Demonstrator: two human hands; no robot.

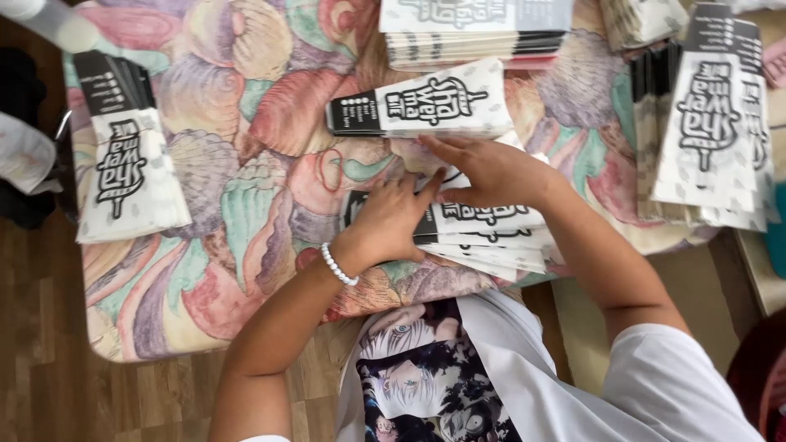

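Under both palms, at the table's near edge, lies a fanned stack of sleeves. Left hand and right hand press flat, fingers spread, gripping nothing. Paper looks light, limp, slippery; best pinched at an edge.

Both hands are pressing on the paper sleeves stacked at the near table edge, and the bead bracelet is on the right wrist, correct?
Not quite. The white bead bracelet is on the left wrist, as the head view shows. The rest holds: the left hand and right hand both rest on the stack of paper sleeves at the near edge of the table.
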